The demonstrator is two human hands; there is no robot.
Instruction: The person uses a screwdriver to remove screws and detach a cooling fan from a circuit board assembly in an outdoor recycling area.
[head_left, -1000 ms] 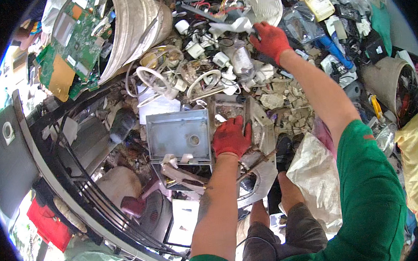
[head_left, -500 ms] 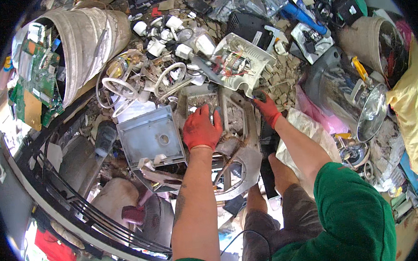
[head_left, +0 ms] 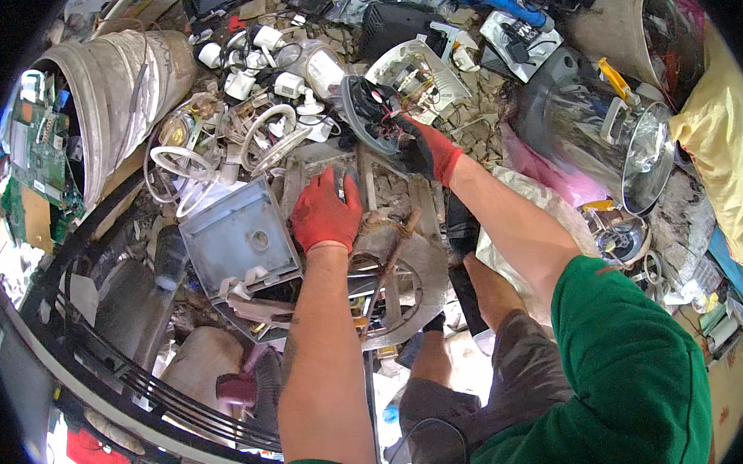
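My right hand (head_left: 431, 147), in a red and dark glove, is closed on the near right edge of a round part (head_left: 359, 118) with a clear rim, a dark inside and thin wires. It holds the part tilted, near an open cream casing (head_left: 434, 77) with wires inside. My left hand (head_left: 328, 209), gloved alike, rests over a dirty grey frame (head_left: 399, 198), its thumb apart from the bent fingers. Nothing shows between them, though the fingertips are partly hidden. A grey square plastic housing (head_left: 240, 237) lies just left of that hand.
White bulb-like parts (head_left: 239, 85) and looped white tubes (head_left: 268, 140) lie beyond my left hand. A large bucket (head_left: 138, 97) holds circuit boards (head_left: 38, 142) at left. At right are a clear container (head_left: 581, 113), another bucket (head_left: 623, 34) and yellow cloth (head_left: 727, 134). A black curved frame (head_left: 133, 361) borders the left.
My right hand has moved up and left, and now holds the round part over the heap. The view has shifted; my left hand stays by the grey frame.
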